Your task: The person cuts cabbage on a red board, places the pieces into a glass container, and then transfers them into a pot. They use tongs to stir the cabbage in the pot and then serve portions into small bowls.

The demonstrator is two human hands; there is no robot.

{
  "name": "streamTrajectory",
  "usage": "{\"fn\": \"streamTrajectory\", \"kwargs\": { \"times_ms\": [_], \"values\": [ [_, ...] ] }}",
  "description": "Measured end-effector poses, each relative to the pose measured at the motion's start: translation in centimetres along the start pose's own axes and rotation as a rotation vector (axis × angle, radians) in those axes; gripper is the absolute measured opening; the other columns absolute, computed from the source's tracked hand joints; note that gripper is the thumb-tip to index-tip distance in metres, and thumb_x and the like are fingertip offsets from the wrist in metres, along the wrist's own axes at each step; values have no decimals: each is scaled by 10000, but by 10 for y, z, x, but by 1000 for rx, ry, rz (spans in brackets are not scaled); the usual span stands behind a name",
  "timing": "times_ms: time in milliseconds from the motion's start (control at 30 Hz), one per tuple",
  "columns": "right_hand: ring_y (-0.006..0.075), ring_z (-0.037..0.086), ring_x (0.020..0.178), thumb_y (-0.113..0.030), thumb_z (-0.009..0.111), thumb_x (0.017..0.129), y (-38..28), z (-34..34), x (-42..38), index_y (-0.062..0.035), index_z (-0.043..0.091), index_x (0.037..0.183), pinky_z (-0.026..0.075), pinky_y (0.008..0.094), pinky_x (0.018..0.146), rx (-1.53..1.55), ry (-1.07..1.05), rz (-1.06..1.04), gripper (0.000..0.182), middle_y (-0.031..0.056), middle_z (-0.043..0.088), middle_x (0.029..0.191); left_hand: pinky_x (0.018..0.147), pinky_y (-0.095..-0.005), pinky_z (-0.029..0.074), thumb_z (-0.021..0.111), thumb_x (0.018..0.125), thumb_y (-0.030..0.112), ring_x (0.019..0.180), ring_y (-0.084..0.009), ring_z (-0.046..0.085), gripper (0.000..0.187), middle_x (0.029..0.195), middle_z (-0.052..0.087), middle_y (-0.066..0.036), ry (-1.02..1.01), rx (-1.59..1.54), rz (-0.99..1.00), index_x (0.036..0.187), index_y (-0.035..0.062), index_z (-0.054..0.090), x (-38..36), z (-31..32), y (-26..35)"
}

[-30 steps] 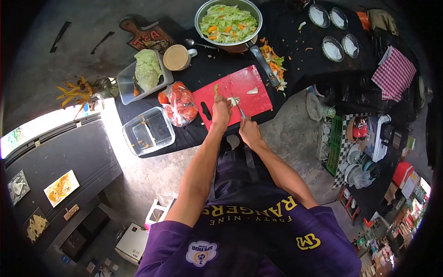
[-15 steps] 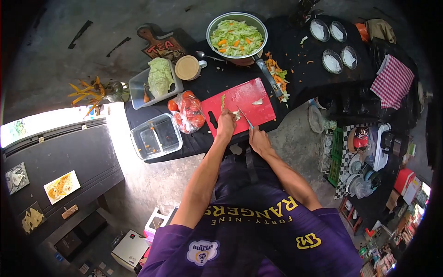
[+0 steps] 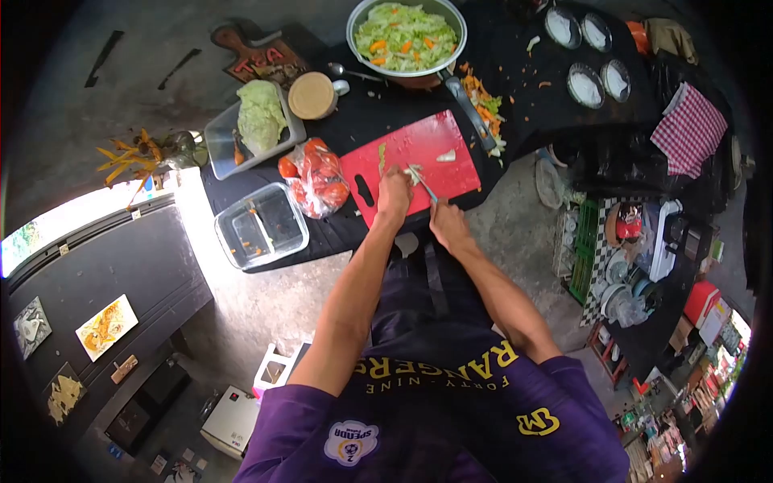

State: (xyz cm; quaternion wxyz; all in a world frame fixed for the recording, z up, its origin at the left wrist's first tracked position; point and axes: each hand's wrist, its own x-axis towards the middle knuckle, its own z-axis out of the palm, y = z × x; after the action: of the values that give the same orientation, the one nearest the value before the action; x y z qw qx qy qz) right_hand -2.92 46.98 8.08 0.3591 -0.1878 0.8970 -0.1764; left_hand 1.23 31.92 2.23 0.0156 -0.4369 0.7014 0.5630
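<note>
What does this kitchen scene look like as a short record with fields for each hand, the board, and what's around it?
left hand: left hand presses a small pale vegetable piece on the board
right hand: right hand grips a slim knife, blade at that piece
board: red plastic cutting board on a black-covered table
left of board: clear bag of red tomatoes; empty clear glass container
beyond board: metal pan of chopped cabbage and carrot

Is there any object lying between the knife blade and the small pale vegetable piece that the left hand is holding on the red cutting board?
Nothing visible does. The left hand pins the small pale vegetable piece on the red plastic cutting board, and the thin-bladed knife in the right hand already reaches it. Another pale scrap lies apart, further along the board.
</note>
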Motion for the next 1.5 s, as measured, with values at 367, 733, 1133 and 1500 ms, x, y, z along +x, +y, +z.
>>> {"fn": "streamTrajectory", "kwargs": {
  "times_ms": [367, 733, 1133, 1500],
  "values": [
    [495, 614, 862, -352, 402, 975, 13, 5, -12, 25, 524, 998, 493, 568, 760, -26, -23, 49, 396, 299, 642, 850, 760, -418, 519, 630, 711, -17, 828, -361, 635, 108, 894, 627, -219, -72, 460, 210, 810, -25, 673, -36, -31, 30],
    [446, 623, 902, -361, 430, 961, 20, -73, 12, -31, 589, 985, 487, 547, 775, -214, -119, -178, 368, 307, 635, 888, 712, -357, 544, 664, 737, 1, 795, -310, 659, 158, 883, 652, -182, 41, 358, 416, 888, -11, 710, -59, -53, 16],
    [532, 570, 821, -409, 415, 966, 39, -24, -1, -1, 547, 979, 449, 581, 760, 181, 79, -138, 429, 322, 612, 818, 774, -398, 511, 618, 746, -6, 872, -344, 622, 175, 929, 622, -185, 11, 324, 489, 897, -5, 706, -34, -33, 24],
    [556, 553, 875, -365, 335, 999, 27, -11, -25, 37, 531, 974, 427, 592, 799, 292, -12, -48, 447, 372, 587, 875, 790, -388, 503, 648, 788, 41, 880, -320, 607, 186, 953, 592, -157, 146, 408, 525, 958, -9, 703, -31, -8, 27]
  ]
}}
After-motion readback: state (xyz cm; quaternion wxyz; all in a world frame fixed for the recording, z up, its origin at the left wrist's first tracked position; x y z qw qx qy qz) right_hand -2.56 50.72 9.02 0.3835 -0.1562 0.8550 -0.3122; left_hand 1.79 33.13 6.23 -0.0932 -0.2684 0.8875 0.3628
